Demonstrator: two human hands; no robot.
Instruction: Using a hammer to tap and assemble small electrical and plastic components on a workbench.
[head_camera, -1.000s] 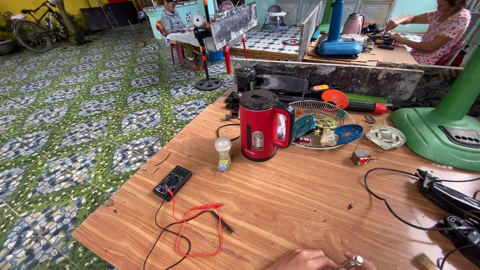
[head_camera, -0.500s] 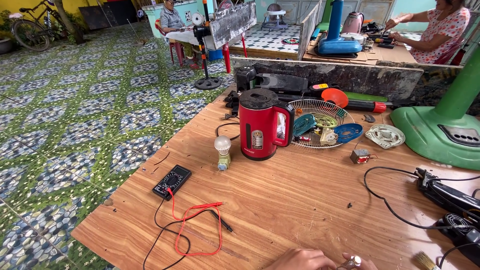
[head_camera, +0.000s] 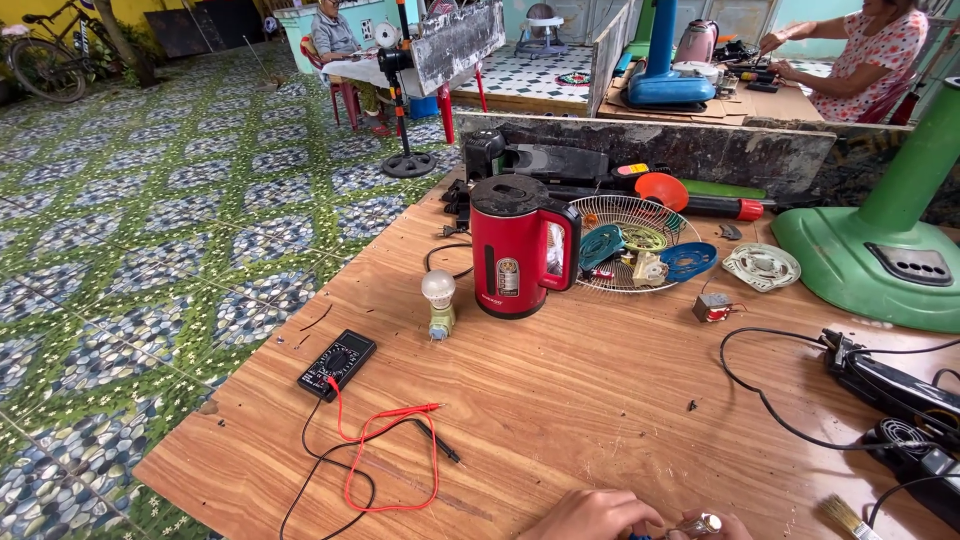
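Low at frame edge, both hands' fingers pinch small metal part (head_camera: 706, 523) (mostly cropped) over wooden table (head_camera: 600, 400).

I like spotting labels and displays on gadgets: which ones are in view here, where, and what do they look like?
Kettle: round silver sticker low on its red front, mid-table.
Multimeter: black, flat on the table's left, round dial; screen too small to tell.
No packages or signs.

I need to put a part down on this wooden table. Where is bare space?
Bare wood lies between the red electric kettle, the black looping cable and the red multimeter leads. The far edge is crowded: the white wire fan guard holds parts, with the green fan base beside it.
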